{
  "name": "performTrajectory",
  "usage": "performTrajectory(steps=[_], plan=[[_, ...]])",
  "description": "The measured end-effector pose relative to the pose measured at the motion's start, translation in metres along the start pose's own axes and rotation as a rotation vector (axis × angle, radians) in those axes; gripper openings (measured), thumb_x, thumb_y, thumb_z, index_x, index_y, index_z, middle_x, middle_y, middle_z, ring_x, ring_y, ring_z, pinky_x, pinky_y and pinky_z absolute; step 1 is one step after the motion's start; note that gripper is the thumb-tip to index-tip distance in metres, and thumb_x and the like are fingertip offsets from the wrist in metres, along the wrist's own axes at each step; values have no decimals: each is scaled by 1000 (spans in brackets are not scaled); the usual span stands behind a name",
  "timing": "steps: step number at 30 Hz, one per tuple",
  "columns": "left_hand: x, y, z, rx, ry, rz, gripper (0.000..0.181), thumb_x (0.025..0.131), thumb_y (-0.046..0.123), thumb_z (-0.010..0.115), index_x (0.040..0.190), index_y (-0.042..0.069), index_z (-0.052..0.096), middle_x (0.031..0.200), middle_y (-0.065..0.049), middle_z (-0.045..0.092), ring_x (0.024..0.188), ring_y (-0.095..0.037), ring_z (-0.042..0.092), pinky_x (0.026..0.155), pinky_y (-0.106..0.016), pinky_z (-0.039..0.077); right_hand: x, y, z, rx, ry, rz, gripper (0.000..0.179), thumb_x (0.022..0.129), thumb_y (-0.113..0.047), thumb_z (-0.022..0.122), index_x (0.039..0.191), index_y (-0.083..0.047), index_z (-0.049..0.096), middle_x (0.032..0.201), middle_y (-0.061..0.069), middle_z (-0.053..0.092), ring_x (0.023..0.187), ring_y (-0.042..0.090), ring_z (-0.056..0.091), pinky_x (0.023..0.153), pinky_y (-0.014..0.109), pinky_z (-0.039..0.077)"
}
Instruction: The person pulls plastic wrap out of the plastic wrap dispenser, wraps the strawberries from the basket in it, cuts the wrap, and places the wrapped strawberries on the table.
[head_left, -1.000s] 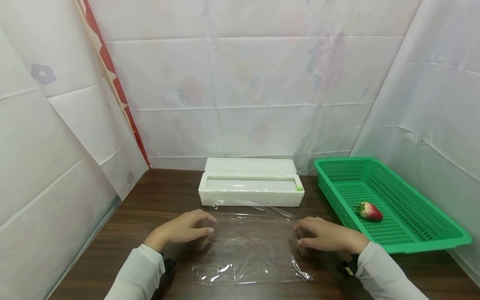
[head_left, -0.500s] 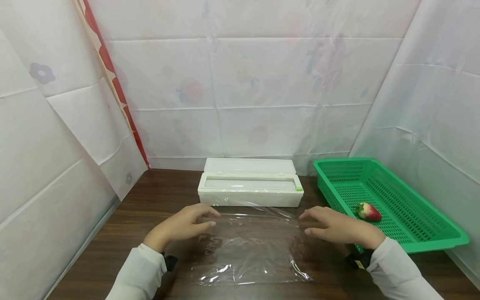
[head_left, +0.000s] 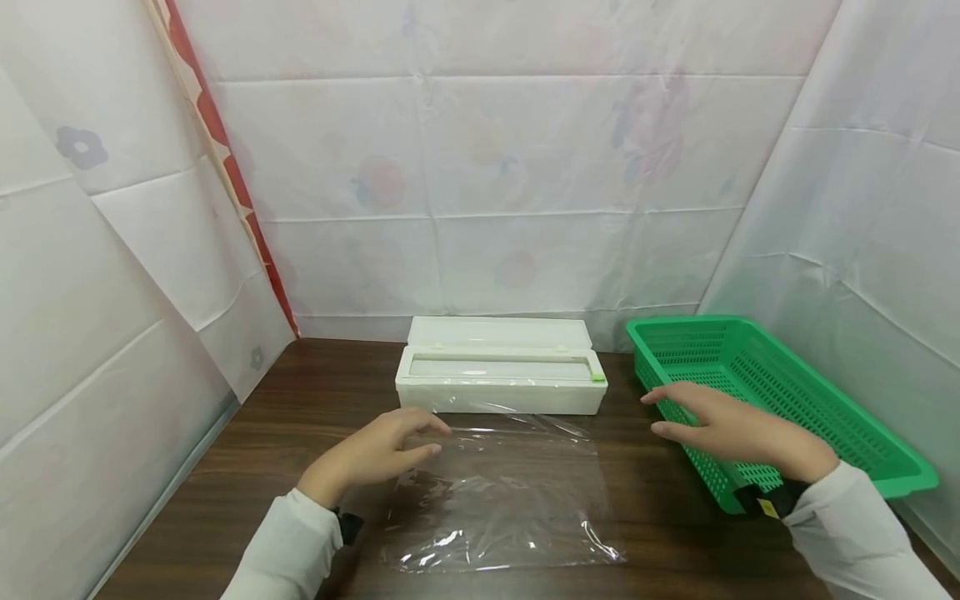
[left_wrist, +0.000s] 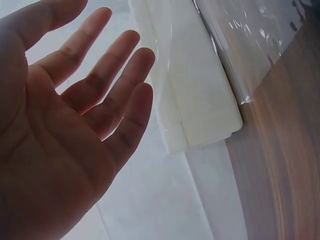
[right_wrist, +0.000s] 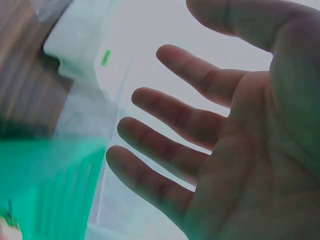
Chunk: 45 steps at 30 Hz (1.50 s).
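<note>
A sheet of clear plastic wrap lies on the brown table, stretching forward to a white wrap dispenser box whose lid stands up at the back. My left hand hovers over the sheet's left edge, fingers loosely bent, holding nothing. Over the near left side of a green plastic basket is my right hand, fingers spread and nothing in them. A strawberry inside the basket peeks into the right wrist view's lower left corner; in the head view the right hand hides it.
White patterned cloth hangs behind the table and along both sides. A green slider sits at the right end of the box. The basket stands at the table's right, close to the side cloth.
My right hand has moved away from the wrap, rightward and forward to the basket, now covering the strawberry. My left hand has shifted slightly forward and right. The wrap stays flat in place.
</note>
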<state>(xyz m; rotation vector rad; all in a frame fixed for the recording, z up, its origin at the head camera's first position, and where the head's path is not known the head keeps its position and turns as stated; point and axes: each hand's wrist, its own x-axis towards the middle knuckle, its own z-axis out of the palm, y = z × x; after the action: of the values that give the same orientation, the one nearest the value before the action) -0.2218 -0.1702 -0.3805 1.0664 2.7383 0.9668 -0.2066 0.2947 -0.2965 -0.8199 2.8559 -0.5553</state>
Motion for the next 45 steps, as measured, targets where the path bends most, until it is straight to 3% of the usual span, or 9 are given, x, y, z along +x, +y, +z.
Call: performTrajectory(steps=[5,8,9,12,15,26,35,45], plan=[[5,0,9,15,-12,27,27,102,25,60,126,12,66,123,2,63,118,-23,58,100,-46,47,-7,12,-17,-22,25,20,48,102,-41,59,137,-9,56,137,15,55,124,39,52,93,57,48],[7,0,14,27,-28,40,27,102,25,60,126,13,65,124,4,62,117,-21,58,99,-45,48,-9,18,-27,27,0,67,50,102,-41,58,141,-9,53,122,14,60,83,29,65,81,46,53],[7,1,16,25,-31,40,27,102,25,60,126,12,65,124,5,62,117,-20,58,99,-44,48,-9,20,-29,26,1,68,50,102,-40,58,141,-9,53,122,14,60,81,28,64,80,46,53],[10,2,20,20,-23,65,27,102,23,60,125,11,66,123,4,63,116,-21,58,99,-45,47,-6,28,-35,25,4,83,50,102,-40,58,141,-9,52,123,17,60,86,34,65,81,48,53],[14,4,24,21,-21,90,26,102,21,60,125,11,66,123,5,64,116,-20,58,99,-43,47,-3,39,-38,-33,35,70,47,103,-37,58,139,-7,55,139,22,53,125,46,49,92,60,48],[18,11,35,16,-51,87,27,102,24,59,126,14,66,124,5,63,118,-18,56,101,-41,46,3,80,-35,-8,-48,144,48,105,-33,55,139,0,52,138,29,51,122,53,49,87,60,49],[23,20,40,36,-75,78,28,102,27,59,126,14,66,126,7,63,125,-20,54,105,-45,42,13,106,-38,-108,-77,162,46,103,-28,59,130,9,56,127,33,57,115,53,53,86,59,50],[24,23,44,54,-97,85,29,102,25,59,126,11,66,129,5,62,128,-21,51,108,-45,40,14,137,-25,-67,-185,263,59,98,-33,65,132,13,50,133,42,45,119,61,45,87,65,46]])
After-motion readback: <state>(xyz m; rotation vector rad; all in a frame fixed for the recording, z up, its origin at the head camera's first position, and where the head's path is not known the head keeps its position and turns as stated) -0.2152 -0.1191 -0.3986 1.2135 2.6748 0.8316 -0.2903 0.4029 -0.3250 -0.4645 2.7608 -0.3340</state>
